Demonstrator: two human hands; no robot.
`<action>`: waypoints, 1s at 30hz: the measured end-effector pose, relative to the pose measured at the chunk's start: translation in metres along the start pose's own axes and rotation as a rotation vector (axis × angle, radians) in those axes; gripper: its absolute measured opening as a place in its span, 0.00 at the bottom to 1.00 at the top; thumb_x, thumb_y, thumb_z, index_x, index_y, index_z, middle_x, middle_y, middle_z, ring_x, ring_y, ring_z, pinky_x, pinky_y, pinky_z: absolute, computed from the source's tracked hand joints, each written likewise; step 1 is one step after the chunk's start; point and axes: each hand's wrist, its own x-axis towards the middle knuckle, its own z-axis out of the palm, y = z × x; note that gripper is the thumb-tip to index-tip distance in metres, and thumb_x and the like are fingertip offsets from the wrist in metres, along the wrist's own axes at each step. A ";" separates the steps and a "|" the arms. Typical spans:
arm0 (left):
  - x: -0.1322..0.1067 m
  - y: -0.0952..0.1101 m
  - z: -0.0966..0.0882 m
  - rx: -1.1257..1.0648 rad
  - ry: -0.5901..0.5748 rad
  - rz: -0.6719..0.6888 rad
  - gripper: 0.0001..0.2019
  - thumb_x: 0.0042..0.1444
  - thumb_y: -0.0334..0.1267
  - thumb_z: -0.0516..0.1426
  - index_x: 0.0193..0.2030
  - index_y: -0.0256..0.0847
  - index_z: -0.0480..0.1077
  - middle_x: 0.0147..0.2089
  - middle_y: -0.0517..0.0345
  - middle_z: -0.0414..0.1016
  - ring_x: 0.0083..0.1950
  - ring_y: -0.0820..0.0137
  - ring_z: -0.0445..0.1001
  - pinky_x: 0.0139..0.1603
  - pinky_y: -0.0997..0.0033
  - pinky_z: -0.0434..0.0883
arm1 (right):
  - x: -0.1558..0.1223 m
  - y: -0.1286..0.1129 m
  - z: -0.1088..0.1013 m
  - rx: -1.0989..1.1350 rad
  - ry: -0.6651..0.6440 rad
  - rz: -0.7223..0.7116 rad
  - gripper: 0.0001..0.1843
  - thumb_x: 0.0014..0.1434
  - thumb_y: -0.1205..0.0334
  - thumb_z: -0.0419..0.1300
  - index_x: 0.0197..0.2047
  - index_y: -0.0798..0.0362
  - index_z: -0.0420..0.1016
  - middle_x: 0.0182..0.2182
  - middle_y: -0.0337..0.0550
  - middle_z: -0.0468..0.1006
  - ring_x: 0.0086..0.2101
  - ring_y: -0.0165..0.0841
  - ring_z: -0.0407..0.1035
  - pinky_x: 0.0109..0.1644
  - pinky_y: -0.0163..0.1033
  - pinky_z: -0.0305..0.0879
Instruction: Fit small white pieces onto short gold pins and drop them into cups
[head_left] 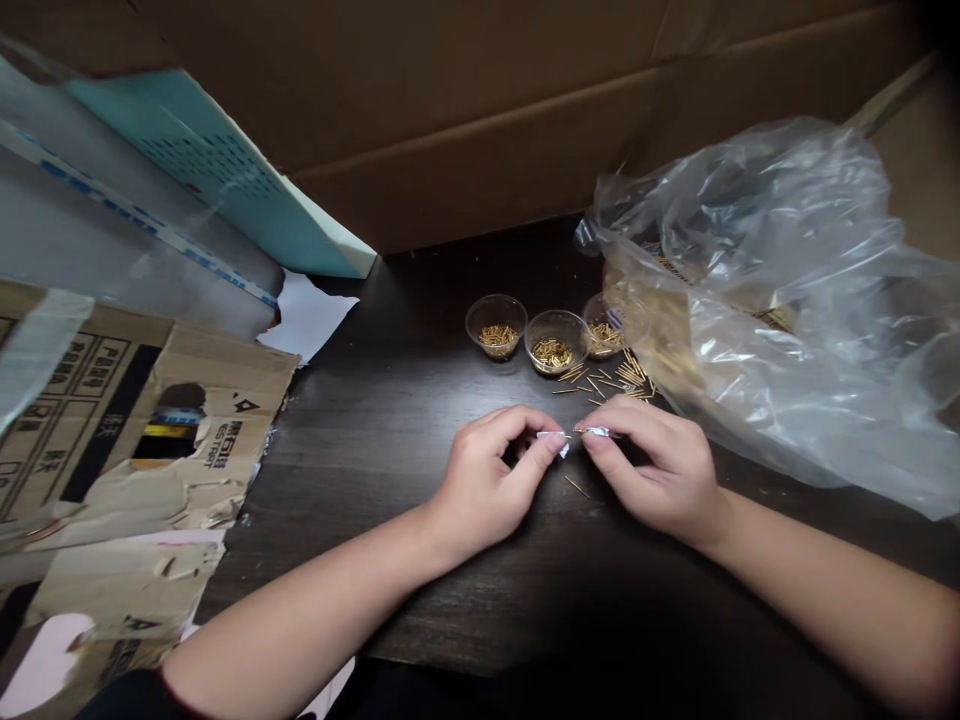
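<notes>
My left hand point(491, 475) and my right hand point(660, 460) meet over the dark table point(390, 440), both with fingers pinched. Between their fingertips sits a thin gold pin point(576, 431) with small white or silvery pieces at each pinch. One loose gold pin point(576, 487) lies on the table just below the fingers. A scatter of gold pins point(611, 380) lies beyond my right hand. Behind them stand three small clear cups point(556, 340) holding more gold pins.
A large crumpled clear plastic bag point(787, 300) covers the right side. Torn cardboard boxes point(127, 440) and a teal sheet point(217, 170) crowd the left. A brown cardboard wall point(480, 110) closes the back.
</notes>
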 end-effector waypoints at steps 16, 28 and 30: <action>0.009 -0.020 -0.006 0.099 -0.051 0.113 0.04 0.63 0.34 0.59 0.37 0.37 0.73 0.32 0.59 0.77 0.34 0.75 0.73 0.37 0.75 0.68 | -0.004 0.009 0.002 -0.108 -0.159 0.044 0.05 0.64 0.71 0.60 0.41 0.57 0.77 0.28 0.42 0.76 0.26 0.27 0.66 0.30 0.35 0.63; 0.011 -0.019 -0.005 0.040 -0.079 0.000 0.05 0.62 0.34 0.60 0.36 0.37 0.75 0.32 0.59 0.77 0.33 0.75 0.73 0.36 0.76 0.68 | -0.004 0.010 0.003 -0.135 -0.130 0.042 0.03 0.64 0.71 0.61 0.40 0.56 0.76 0.30 0.44 0.80 0.27 0.28 0.71 0.30 0.35 0.66; 0.011 -0.019 -0.005 0.038 -0.081 0.004 0.05 0.62 0.34 0.60 0.36 0.37 0.75 0.31 0.59 0.77 0.33 0.75 0.73 0.36 0.76 0.68 | -0.005 0.010 0.003 -0.138 -0.140 0.039 0.03 0.64 0.71 0.61 0.40 0.55 0.76 0.30 0.43 0.80 0.27 0.28 0.71 0.30 0.35 0.66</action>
